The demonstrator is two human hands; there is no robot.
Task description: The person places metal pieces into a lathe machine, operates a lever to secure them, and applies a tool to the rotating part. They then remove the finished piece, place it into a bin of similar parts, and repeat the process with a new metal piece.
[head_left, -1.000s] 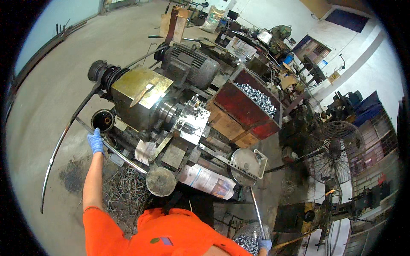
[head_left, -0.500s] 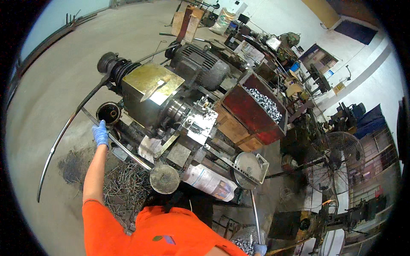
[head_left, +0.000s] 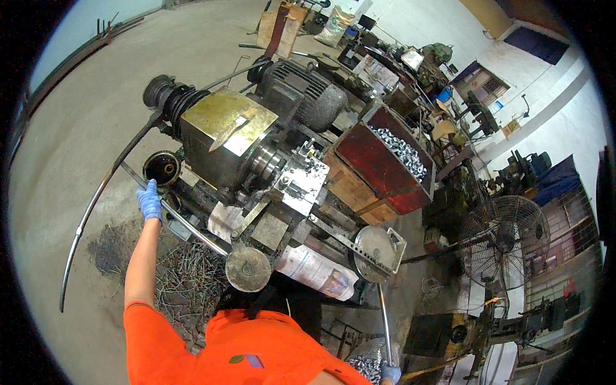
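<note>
My left hand (head_left: 149, 201), in a blue glove, is closed around a metal lever (head_left: 192, 230) that runs down to a round disc (head_left: 248, 269) at the front of a small lathe (head_left: 221, 151). At the lower edge my right hand (head_left: 390, 373), gloved too and partly cut off, grips a long steel lever (head_left: 385, 321) that hangs from a round plate (head_left: 374, 253). Between my hands lie the chuck (head_left: 266, 162) and a bright metal tool block (head_left: 301, 185). A folded paper sheet (head_left: 317, 273) rests on the machine's near side.
A red metal bin (head_left: 378, 160) full of small shiny metal parts (head_left: 401, 153) stands on wood right of the lathe. Metal scrap (head_left: 189, 282) covers the floor at left. A curved bar (head_left: 96, 205) arcs beyond my left hand. A large caged fan (head_left: 505, 240) stands at right.
Both hands keep their grips on the levers, with no clear movement of either. The whole view has shifted very slightly.
</note>
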